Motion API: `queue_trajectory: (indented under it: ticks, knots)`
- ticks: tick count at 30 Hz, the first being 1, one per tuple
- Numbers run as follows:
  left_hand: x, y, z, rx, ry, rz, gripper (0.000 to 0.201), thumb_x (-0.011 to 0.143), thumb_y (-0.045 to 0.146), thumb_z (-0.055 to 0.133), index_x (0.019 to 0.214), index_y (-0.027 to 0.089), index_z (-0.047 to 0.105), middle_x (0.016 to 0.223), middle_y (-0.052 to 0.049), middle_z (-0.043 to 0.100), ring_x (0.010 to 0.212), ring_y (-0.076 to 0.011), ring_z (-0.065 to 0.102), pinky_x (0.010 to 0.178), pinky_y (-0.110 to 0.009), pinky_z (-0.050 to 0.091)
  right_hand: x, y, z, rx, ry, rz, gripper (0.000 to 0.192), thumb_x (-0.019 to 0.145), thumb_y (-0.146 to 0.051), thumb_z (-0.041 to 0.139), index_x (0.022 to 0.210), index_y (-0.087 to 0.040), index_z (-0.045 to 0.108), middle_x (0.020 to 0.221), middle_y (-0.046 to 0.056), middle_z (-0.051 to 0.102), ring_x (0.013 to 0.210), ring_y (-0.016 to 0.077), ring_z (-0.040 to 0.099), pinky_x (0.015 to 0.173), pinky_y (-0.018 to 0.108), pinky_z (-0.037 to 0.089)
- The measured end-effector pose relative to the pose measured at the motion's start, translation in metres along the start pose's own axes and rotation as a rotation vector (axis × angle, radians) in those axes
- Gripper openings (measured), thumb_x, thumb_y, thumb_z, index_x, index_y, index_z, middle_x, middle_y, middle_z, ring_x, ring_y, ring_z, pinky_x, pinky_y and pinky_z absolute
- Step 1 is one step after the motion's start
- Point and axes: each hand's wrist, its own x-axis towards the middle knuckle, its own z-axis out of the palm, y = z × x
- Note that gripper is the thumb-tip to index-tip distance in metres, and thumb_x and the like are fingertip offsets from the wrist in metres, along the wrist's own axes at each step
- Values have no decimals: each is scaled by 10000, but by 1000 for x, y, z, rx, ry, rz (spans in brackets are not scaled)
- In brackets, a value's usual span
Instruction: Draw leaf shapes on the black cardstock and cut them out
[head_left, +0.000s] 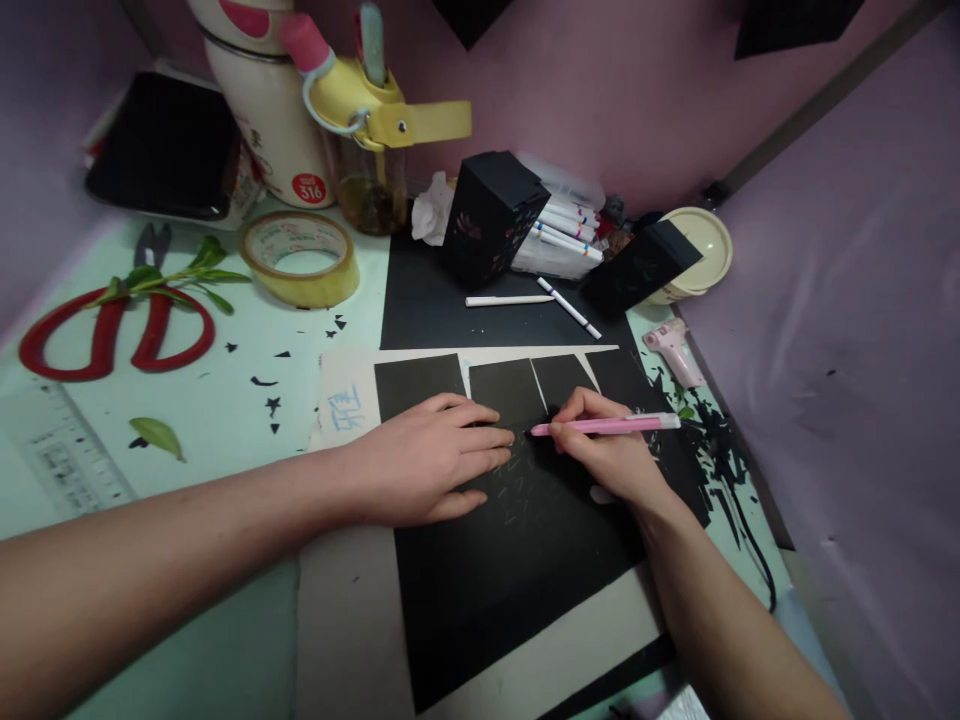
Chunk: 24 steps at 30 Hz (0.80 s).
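Note:
My right hand point(607, 445) pinches a pink pen point(600, 426) whose tip meets a sheet of black paper point(480, 590). Faint light marks show on the black sheet below the tip. Its upper edge is split by narrow slits into several flaps. Flat on the same sheet lies my left hand point(435, 460), fingers stretched toward the pen and nothing held. Beneath the paper is a pale board point(337, 610) with blue writing at its upper left.
Red-handled scissors point(105, 335), a tape roll point(300, 260) and a clear ruler point(67, 450) lie left. Behind stand a yellow-lidded bottle point(367, 150), a black paper box point(491, 215) and white markers point(562, 235). Black scraps point(720, 450) and a small pink tool point(675, 350) lie right.

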Motion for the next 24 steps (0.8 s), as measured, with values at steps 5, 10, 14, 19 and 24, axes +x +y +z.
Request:
queue_trajectory:
  ticks: [5,10,14,19,24]
  knots:
    - [0,0,0,-6,-3,0,390,945,328,535,1299,168,569,1386,-65,592,1299,-301,483,1046,-447,348,-1,-1,1,4,-16,12,170,779,-274,673,677,-206,555,620,-16,615,569,129,522,518,244,382]
    - [-1,1,0,-15,1,-1,383,945,322,536,1293,166,571,1388,-66,591,1305,-305,478,1050,-449,339,-1,0,1,7,-11,5,164,781,-258,661,674,-206,548,620,-16,607,569,127,508,516,245,375]
    - [-1,1,0,-9,7,4,382,946,318,533,1294,163,569,1386,-69,593,1297,-304,485,1042,-445,346,0,1,1,13,11,0,162,763,-236,655,657,-209,536,597,-27,580,551,121,484,510,243,364]
    - [0,0,0,-6,-9,-3,378,945,329,534,1285,170,574,1389,-62,591,1304,-304,480,1045,-446,339,-1,2,2,19,14,5,162,768,-247,651,661,-210,534,597,-27,583,549,121,488,507,243,360]
    - [0,1,0,-6,-16,-8,387,946,338,531,1297,178,569,1396,-58,585,1306,-302,477,1048,-444,336,-2,2,3,10,7,3,176,776,-269,665,670,-210,537,606,-24,598,556,125,509,511,245,369]
